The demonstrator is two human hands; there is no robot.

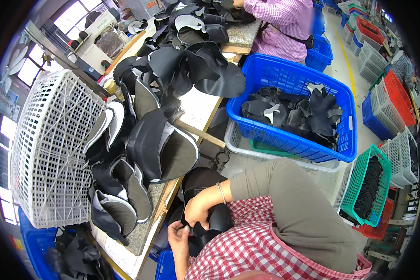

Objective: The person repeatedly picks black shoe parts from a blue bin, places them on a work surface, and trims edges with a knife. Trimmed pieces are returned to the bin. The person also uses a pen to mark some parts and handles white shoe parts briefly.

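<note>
In my lap, beside the workbench edge, lies a black leather shoe upper (219,217). My right hand (198,211) is closed on it from above, fingers curled downward. Just below, my left hand (178,237) pinches the upper's edge, thumb and fingers together. Both hands nearly meet there; the spot between the fingertips is partly hidden. On the bench to the left stand several more black uppers (147,144) with grey-brown linings and white edges. Among them a wooden handle (200,134) sticks out over the bench edge.
A blue crate (347,123) of black leather pieces sits right of the bench. A white crate (51,154) stands tilted at the left, above a blue bin (32,242). Across the bench a person in a checked shirt (284,14) handles dark pieces. A green basket (382,175) stands far right.
</note>
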